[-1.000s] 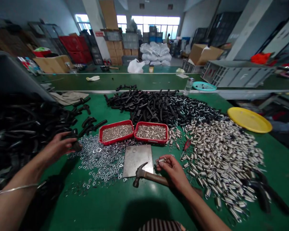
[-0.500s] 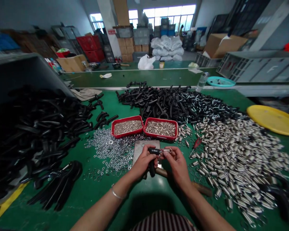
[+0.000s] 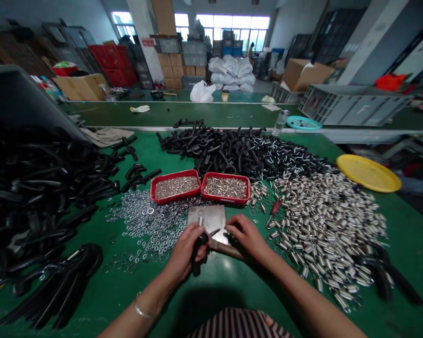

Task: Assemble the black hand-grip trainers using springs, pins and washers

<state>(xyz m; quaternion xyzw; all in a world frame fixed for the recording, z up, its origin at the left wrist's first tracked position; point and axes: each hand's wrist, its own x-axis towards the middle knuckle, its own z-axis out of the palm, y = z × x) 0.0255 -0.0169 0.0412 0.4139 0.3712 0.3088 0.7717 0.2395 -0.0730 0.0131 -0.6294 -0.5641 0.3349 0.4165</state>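
A: "What had been changed within that half second?"

B: "The two hands were parted. The black part (image 3: 196,267) and the spring (image 3: 200,219) had been held between both; now the black part was gripped by the left hand (image 3: 184,248) alone, and the spring was seen standing up at that hand's far side, over the metal plate (image 3: 207,211)."

A: "And the right hand (image 3: 247,236)?"

B: "It was held apart, near the plate's right edge, its fingers bent narrowly together — whether anything was pinched there could not be told."

A: "What could be read from that?"

B: "Probably that the spring had been caught on the black part, since it was no longer steadied from the right; the join was hidden by fingers."

A: "The hammer (image 3: 229,250)?"

B: "Left lying on the surface (image 3: 109,300) — its head partly covered."
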